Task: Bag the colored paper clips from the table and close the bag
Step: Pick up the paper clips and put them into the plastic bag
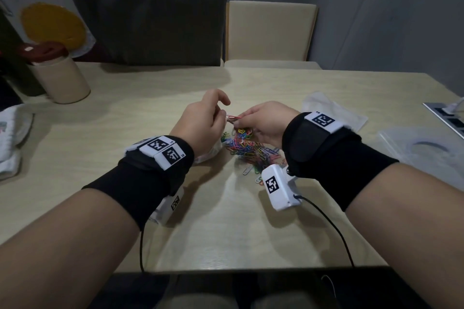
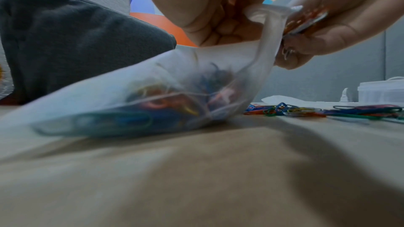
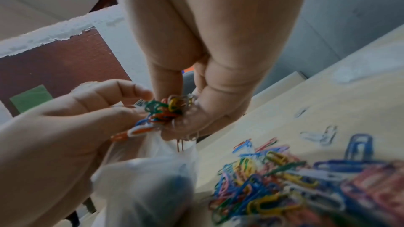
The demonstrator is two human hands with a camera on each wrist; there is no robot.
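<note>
1. The left hand (image 1: 200, 120) pinches the rim of the bag (image 2: 135, 96), lifting its mouth off the table (image 1: 226, 221).
2. From the head view, that hand hides most of the bag.
3. The right hand (image 1: 263, 120) is clamped on a bunch of clips (image 3: 168, 110) at the bag's mouth.
4. The bag's bottom rests on the table with clips blurred inside.
5. The pile (image 1: 251, 148) lies just right of the bag, partly behind the right wrist.

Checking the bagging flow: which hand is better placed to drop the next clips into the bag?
Right. The right hand already pinches a bunch of clips above the bag mouth, while the left hand holds that mouth.
</note>
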